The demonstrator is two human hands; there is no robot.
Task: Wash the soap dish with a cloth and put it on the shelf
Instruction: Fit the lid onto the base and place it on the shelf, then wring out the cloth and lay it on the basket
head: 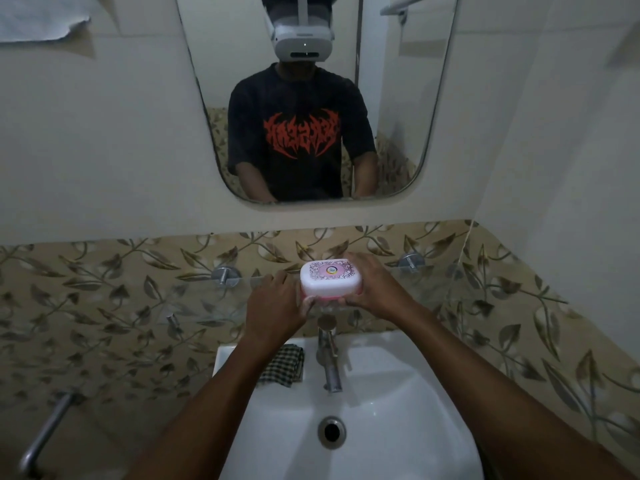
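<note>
Soap dish point(330, 281): white lidded box with pink base, held over the glass shelf point(207, 299) above the sink point(398, 393) | Left hand point(273, 306): grip closed on the dish's left end | Right hand point(372, 285): grip closed on its right end | Checked cloth point(285, 365): lying on the sink rim, left of the tap point(329, 355)
</note>
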